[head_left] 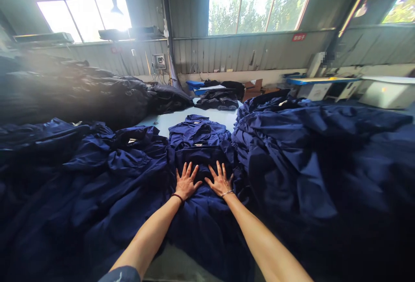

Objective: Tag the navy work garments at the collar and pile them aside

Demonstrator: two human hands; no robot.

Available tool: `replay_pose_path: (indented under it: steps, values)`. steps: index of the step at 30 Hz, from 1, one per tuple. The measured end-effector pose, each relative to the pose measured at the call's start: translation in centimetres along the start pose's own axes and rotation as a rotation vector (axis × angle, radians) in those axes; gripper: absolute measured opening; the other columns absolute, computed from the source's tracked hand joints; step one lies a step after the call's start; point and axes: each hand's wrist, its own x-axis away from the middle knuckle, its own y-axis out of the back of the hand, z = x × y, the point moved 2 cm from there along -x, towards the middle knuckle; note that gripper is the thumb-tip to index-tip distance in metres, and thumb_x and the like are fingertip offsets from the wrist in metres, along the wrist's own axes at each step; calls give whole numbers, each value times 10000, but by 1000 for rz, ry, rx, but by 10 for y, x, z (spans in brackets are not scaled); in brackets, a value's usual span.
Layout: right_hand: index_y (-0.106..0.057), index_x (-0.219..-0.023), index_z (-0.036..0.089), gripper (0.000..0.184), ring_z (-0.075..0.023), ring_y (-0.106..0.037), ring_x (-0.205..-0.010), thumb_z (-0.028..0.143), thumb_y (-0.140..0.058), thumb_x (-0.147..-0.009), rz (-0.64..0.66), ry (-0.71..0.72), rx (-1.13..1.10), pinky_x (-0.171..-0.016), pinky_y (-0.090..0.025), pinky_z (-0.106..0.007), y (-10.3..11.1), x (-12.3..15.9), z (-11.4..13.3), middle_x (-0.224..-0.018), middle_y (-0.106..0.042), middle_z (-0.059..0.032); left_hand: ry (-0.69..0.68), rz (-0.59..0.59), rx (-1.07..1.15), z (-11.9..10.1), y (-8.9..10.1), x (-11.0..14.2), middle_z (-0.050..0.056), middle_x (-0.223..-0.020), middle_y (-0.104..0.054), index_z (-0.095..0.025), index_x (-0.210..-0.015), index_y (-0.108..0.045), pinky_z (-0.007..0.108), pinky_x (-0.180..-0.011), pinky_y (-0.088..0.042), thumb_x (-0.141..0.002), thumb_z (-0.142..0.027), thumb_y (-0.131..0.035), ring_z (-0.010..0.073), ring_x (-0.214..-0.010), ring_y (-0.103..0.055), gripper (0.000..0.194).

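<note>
A navy blue garment (207, 217) lies spread out in front of me, its collar end pointing away, with a small pale label inside the neck. My left hand (186, 181) rests flat on it with fingers spread. Beside it, my right hand (220, 181) presses on the same cloth, palm down and fingers apart. Neither hand grips anything. Just beyond the fingertips, another navy garment (197, 129) with a collar lies partly under the nearer one.
Heaped navy garments (97, 165) flank me on the left, and a taller navy pile (292, 143) stands on the right. Dark clothing (81, 87) is stacked at the back left. The pale tabletop (171, 120) shows between piles. A blue-topped table (324, 81) stands farther back.
</note>
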Motion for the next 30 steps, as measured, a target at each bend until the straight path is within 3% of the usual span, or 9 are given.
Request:
replay_pose_path:
  steps: [8, 12, 15, 18, 24, 30]
  values:
    - [-262, -1458, 429, 630, -331, -27, -1442, 660, -324, -875, 61, -28, -47, -1017, -98, -722, 3, 37, 3, -1591, -77, -28, -22, 104, 0, -5, 5, 33, 47, -1579, -187, -372, -1486, -229, 680, -1085, -97, -892, -609, -352, 349, -1441, -102, 651]
    - [-537, -1313, 353, 523, -326, -233, -1367, 609, -368, -889, -88, -45, -54, -1049, -91, -650, 19, 23, 9, -1491, -336, -81, -23, 87, 25, -8, 18, 24, 88, -1547, -267, -310, -1415, -413, 637, -1089, -167, -878, -637, -363, 341, -1408, -209, 631]
    - [-680, -1091, 270, 389, -275, -397, -1204, 488, -411, -915, -293, -9, -57, -1058, -150, -530, 38, -1, 19, -1263, -539, -97, -57, -14, 52, -10, 34, 1, 99, -1487, -364, -252, -1274, -547, 533, -1102, -238, -895, -605, -372, 290, -1356, -309, 546]
    - [-690, -1022, 243, 311, -229, -462, -1070, 399, -442, -918, -375, 1, -115, -988, -251, -428, 51, -35, 29, -1133, -575, -83, -97, -104, 91, -7, 47, -33, 95, -1433, -410, -229, -1180, -576, 442, -1087, -301, -906, -517, -442, 258, -1316, -354, 420]
    - [-694, -1031, 230, 306, -199, -476, -1027, 301, -411, -940, -357, 8, -182, -901, -326, -307, 53, -109, 34, -1119, -559, -78, -19, -131, 254, 14, 51, -108, 75, -1204, -542, -211, -1114, -574, 309, -958, -434, -931, -273, -451, 177, -1075, -542, 230]
    - [-705, -1021, 200, 315, -179, -495, -981, 241, -404, -937, -301, 16, -207, -894, -348, -281, 35, -157, 29, -1067, -583, -77, 25, -47, 274, 26, 42, -151, 49, -1068, -608, -203, -982, -634, 229, -803, -463, -964, -258, -389, 140, -954, -591, 252]
